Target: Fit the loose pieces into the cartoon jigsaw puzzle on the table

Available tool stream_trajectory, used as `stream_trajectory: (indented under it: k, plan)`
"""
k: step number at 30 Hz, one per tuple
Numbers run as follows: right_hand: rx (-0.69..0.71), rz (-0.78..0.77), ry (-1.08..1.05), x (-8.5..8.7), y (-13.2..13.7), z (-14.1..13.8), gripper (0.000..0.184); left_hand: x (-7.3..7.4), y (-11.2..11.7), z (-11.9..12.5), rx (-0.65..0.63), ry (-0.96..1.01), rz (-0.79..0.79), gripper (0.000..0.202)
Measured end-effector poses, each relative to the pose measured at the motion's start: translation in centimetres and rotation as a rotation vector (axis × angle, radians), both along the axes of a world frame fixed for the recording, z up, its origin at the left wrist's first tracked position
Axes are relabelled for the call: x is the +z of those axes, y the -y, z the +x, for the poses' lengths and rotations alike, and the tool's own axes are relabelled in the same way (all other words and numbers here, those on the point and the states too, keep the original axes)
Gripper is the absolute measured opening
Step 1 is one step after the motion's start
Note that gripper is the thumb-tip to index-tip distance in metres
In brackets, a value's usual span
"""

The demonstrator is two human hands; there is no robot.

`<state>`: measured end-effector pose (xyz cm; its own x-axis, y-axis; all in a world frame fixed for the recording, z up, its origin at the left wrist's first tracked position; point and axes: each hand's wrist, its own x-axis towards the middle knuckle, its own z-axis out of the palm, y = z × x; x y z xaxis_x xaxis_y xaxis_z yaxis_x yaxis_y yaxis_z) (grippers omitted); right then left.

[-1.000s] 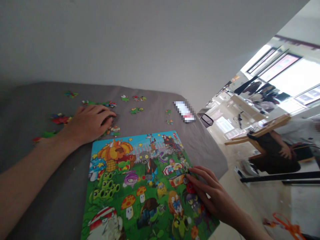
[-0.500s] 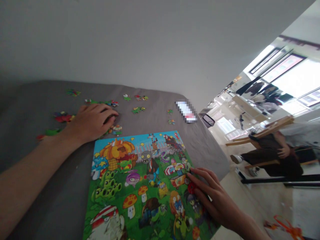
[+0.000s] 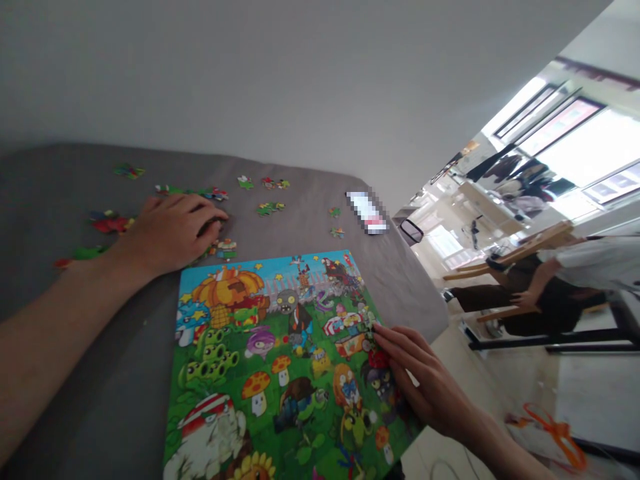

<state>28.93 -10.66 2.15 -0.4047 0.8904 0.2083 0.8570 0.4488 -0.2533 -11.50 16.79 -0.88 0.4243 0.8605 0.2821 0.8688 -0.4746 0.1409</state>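
Observation:
A jigsaw puzzle (image 3: 295, 347) with bright cartoon plants and zombies lies in front of me, its pieces fitted together. My right hand (image 3: 417, 367) rests on its right side, fingers stretched over the picture and thumb apart from them. To the upper left, my left hand (image 3: 180, 230) lies palm down over loose puzzle pieces on the grey cloth, its fingers slightly bent and holding nothing that I can see. Beside its thumb is a light-coloured puzzle piece (image 3: 227, 249). Red and green pieces (image 3: 113, 222) show to the left of its wrist. Whatever is beneath the palm is hidden.
More loose pieces (image 3: 271, 209) are scattered toward the back of the grey-covered table (image 3: 310, 237). A phone (image 3: 367, 212), blurred out, lies near the right edge. A pale wall (image 3: 250, 80) rises behind. A seated person (image 3: 535, 287) is beyond the table, on the right.
The view has shifted a little, so the table and puzzle sit slightly higher and further left. Both hands keep about the same places. The seated person's posture has changed.

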Motion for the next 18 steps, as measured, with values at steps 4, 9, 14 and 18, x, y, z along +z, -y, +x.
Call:
stream_trajectory:
  k: [4, 9, 14, 18]
  plan:
    - [0.036, 0.023, 0.029, -0.3, -0.2, 0.6, 0.052, 0.1, 0.0, -0.1, -0.012, -0.001, 0.001, 0.045]
    - [0.055, 0.084, 0.033, -0.7, -0.9, 1.3, 0.041, 0.1, 0.1, -0.1, -0.005, -0.006, -0.003, 0.045]
    - [0.189, 0.129, 0.047, -0.3, -1.2, 2.1, 0.037, 0.1, 0.1, 0.0, 0.000, -0.011, -0.009, 0.045]
    - [0.265, 0.116, 0.143, -0.1, -0.8, 2.6, 0.037, 0.1, 0.1, 0.0, 0.004, -0.010, -0.014, 0.046]
